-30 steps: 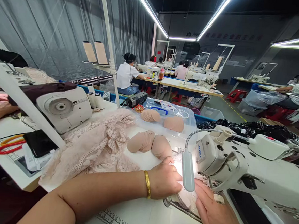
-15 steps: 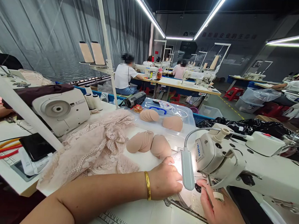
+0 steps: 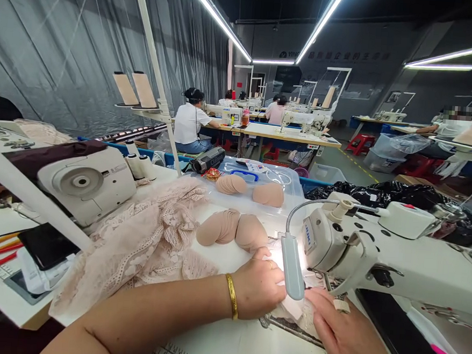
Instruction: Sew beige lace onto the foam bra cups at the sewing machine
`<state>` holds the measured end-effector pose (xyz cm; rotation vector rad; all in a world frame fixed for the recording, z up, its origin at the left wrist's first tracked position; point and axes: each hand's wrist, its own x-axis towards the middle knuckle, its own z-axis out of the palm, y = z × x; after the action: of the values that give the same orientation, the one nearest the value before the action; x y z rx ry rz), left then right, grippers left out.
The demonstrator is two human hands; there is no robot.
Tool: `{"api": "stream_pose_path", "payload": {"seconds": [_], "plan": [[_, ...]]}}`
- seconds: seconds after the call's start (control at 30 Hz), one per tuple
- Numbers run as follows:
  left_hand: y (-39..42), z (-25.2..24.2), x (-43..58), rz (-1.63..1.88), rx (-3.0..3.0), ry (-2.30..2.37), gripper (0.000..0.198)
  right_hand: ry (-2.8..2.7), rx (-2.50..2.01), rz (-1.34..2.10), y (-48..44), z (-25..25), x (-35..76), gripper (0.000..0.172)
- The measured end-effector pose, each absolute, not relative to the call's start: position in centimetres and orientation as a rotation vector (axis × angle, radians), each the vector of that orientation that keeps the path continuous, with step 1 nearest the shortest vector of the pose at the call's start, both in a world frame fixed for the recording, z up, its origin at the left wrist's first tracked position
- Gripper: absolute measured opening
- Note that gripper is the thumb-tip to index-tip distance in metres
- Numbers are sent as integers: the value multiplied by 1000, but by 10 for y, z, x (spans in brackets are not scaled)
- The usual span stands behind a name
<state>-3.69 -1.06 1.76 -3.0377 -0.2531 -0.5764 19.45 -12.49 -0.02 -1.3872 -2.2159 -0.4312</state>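
Note:
My left hand [image 3: 261, 285], with a gold bangle at its wrist, is closed beside the lit sewing area. Its curled fingers grip a pale pink piece of fabric [image 3: 291, 307], which pokes out past them. To the right, my right hand [image 3: 339, 320] reaches in under the head of a white sewing machine [image 3: 336, 243]. Its fingers are pressed together; a small lamp [image 3: 293, 267] hides their tips, so what they hold I cannot make out. Behind my left hand lie fanned beige oval pads [image 3: 218, 227] and a second pad stack [image 3: 252, 232].
Crumpled pale lace fabric [image 3: 147, 235] covers the table left of my arm. More beige pads [image 3: 230, 184] sit on a clear plastic box lid [image 3: 290, 205] at the back. A second machine [image 3: 86, 182] and a black phone [image 3: 48, 245] are at the left. People sew farther off.
My right hand has moved left and flattened, its fingertips now behind the lamp. The left hand stays almost in place. The whole view has shifted slightly.

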Motion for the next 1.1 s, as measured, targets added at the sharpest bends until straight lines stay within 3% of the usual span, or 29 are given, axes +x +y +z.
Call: {"api": "stream_pose_path", "payload": {"seconds": [0.13, 0.5, 0.7, 0.93, 1.1], "plan": [[-30, 24, -45, -537, -3018, -135, 16, -2419, -1314, -152, -128, 11, 189, 28], [-11, 28, -39, -431, -3063, -127, 14, -2346, -1459, -25, -127, -8, 193, 36], [11, 28, -36, -423, -3061, -102, 18, -2275, -1497, -148, -122, -25, 194, 39], [37, 30, -27, -317, -3102, -164, 13, -2169, -1563, -238, -121, -34, 187, 29], [6, 41, -48, -318, -2898, -241, 9, -2183, -1525, -317, -121, -29, 189, 28]]}}
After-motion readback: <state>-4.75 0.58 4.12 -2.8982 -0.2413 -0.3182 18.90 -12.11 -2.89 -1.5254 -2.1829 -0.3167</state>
